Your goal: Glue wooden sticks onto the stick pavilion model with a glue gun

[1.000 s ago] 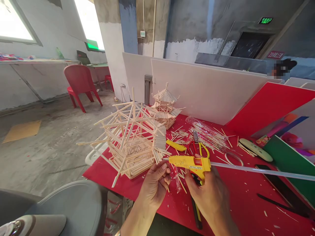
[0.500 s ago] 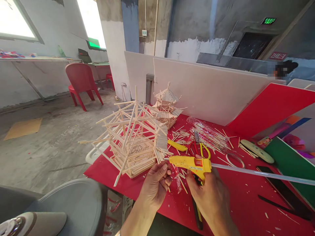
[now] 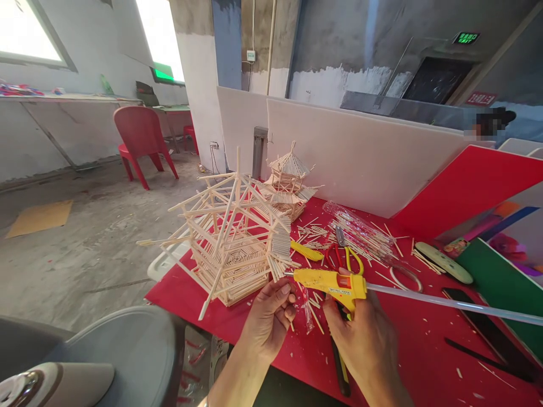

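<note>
My right hand [image 3: 360, 333] is wrapped around the handle of a yellow glue gun [image 3: 322, 280], and a long clear glue stick [image 3: 449, 306] runs out of its back. The gun's nozzle points left, just above the fingertips of my left hand [image 3: 271, 316]. Those fingers are pinched together; whatever they hold is hidden or too small to name. Close beyond them stands a pavilion frame [image 3: 237, 249] of thin wooden sticks, with one roof panel [image 3: 280, 240] covered by sticks laid side by side. The nozzle is near that panel's lower edge.
A smaller finished stick pavilion [image 3: 291, 175] stands behind on the red tabletop [image 3: 407, 345]. Loose sticks [image 3: 360, 234], a yellow cutter [image 3: 306, 251], pliers [image 3: 354, 260] and a tape roll [image 3: 406, 278] lie to the right. A grey stool [image 3: 139, 350] holds a flask [image 3: 72, 384].
The view has shifted very slightly. Both hands and the glue gun keep nearly the same pose beside the frame.
</note>
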A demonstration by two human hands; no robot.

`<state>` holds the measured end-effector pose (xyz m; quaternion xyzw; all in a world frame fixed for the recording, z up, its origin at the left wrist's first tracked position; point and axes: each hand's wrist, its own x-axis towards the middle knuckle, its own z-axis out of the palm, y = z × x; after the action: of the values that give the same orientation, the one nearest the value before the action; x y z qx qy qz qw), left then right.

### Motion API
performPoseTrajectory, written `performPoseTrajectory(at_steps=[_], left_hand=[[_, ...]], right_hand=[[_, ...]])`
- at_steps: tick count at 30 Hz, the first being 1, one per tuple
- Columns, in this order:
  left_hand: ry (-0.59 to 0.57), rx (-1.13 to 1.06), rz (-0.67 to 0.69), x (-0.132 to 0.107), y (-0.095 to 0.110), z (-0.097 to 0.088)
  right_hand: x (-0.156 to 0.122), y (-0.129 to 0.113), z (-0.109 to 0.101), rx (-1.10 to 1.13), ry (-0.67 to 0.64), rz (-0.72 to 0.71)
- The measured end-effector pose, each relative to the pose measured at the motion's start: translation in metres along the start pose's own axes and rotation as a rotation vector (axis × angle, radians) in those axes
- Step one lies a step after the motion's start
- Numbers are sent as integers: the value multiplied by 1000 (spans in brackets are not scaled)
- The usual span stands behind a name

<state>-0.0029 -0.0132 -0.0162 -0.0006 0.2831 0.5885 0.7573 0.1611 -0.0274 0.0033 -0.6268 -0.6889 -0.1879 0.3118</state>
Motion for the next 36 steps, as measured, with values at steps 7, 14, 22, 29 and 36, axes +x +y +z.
performPoseTrajectory(at_steps=[7, 14, 22, 29, 36], left_hand=[[-5, -14, -6, -1, -1, 1], [-1, -21, -3, -2, 0, -1], [1, -11, -13, -2, 1, 0], [-8, -18, -11, 0, 0, -2], [-10, -8, -1, -2, 0, -2]], right_hand=[[1, -1, 0, -3, 5, -1], [0, 0, -2, -6, 11, -8], [0, -1, -2, -18, 13, -13], [0, 1, -3, -5, 25, -3], [2, -3, -1, 13, 44, 19]])
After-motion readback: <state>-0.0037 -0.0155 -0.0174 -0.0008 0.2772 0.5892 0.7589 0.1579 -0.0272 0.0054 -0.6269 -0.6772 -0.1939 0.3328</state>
